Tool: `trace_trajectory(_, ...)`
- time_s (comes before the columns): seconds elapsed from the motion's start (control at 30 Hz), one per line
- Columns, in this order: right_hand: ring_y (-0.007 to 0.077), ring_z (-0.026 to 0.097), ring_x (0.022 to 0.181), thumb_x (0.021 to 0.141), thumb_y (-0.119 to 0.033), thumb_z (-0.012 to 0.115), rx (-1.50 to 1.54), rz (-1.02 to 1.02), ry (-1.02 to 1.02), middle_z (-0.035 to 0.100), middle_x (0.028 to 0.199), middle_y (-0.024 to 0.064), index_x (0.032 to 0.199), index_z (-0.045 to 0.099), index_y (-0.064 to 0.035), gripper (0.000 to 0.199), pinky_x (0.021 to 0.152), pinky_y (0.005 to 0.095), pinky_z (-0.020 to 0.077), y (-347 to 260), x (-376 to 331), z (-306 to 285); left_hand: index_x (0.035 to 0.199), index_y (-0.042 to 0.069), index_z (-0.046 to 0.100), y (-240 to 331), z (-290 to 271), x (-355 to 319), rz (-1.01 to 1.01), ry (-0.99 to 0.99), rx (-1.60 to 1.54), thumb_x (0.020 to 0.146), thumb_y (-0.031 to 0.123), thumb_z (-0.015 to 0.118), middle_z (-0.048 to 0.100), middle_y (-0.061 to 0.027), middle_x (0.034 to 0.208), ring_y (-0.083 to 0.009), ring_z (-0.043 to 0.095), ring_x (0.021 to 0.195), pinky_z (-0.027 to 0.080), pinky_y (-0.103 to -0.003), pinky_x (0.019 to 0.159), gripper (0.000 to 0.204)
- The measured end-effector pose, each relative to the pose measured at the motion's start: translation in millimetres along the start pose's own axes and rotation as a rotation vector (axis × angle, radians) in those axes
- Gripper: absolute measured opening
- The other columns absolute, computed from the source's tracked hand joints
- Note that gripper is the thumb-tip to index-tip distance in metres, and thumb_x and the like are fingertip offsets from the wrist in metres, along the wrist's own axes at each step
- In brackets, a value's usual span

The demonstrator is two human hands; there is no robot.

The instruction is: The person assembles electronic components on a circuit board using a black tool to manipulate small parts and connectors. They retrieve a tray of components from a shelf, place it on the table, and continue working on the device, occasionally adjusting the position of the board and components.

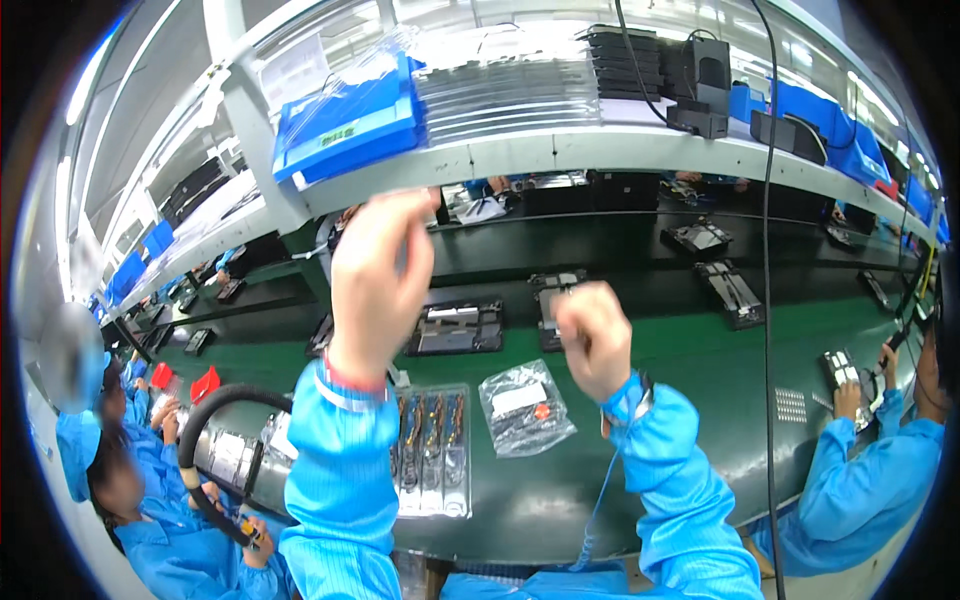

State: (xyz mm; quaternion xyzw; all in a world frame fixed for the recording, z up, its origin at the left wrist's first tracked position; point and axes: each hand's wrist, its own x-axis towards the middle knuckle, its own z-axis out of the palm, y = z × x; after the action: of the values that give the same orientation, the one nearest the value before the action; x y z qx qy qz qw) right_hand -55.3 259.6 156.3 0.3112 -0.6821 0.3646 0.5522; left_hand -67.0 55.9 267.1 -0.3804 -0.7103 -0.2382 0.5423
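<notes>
My left hand (378, 280) is raised high over the bench, below the shelf edge, its fingers curled toward the thumb and smeared by motion. Whatever it may pinch is not visible. Lower and to the right, my right hand (597, 338) is closed, knuckles up; its fingers hide any content. A wrist strap with a coiled blue cord (596, 510) hangs from the right sleeve. Between my forearms lie a clear plastic tray (458, 480) with several thin cables in its slots and a clear bag (525, 408) with a white label and a small red piece.
Opened flat devices (457, 328) lie along the far side of the green bench (660, 480). A shelf (500, 160) with a blue bin (350, 125) and clear trays crosses above. A black cable (768, 300) hangs at right. Co-workers (870, 460) sit on both sides.
</notes>
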Motion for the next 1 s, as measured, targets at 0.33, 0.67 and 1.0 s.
trace_trajectory(0.33, 0.0338, 0.056, 0.09, 0.08, -0.009, 0.051, -0.447, 0.094, 0.181, 0.052, 0.105, 0.0181, 0.108, 0.052, 0.0034, 0.031, 0.078, 0.0368, 0.0452, 97, 189, -1, 0.108, 0.001, 0.054, -92, 66, 101, 0.091, 0.087, 0.204, 0.076, 0.001, 0.054, 0.054, -0.0148, 0.108, -0.0308, 0.052, 0.1, 0.041, -0.038, 0.086, 0.032)
trace_trajectory(0.67, 0.0367, 0.058, 0.087, 0.081, -0.037, 0.056, -0.528, 0.613, 0.145, 0.057, 0.099, 0.021, 0.097, 0.061, -0.0021, 0.039, 0.075, 0.0413, 0.0457, 120, 262, 11, 0.105, 0.012, 0.057, -109, 99, 136, -0.078, -0.111, 0.423, 0.077, 0.018, 0.061, 0.058, -0.0022, 0.097, -0.0199, 0.054, 0.09, 0.039, -0.033, 0.078, 0.028)
trace_trajectory(1.0, 0.0095, 0.052, 0.054, 0.082, -0.017, 0.055, 0.052, 0.741, 0.224, 0.065, 0.07, 0.0081, 0.088, 0.06, -0.0014, 0.017, 0.053, 0.0243, 0.0397, 131, 284, 3, 0.1, 0.008, 0.059, -102, 89, 143, -0.187, 0.017, 0.162, 0.078, 0.011, 0.059, 0.058, -0.0072, 0.092, -0.0232, 0.055, 0.086, 0.041, -0.033, 0.076, 0.022)
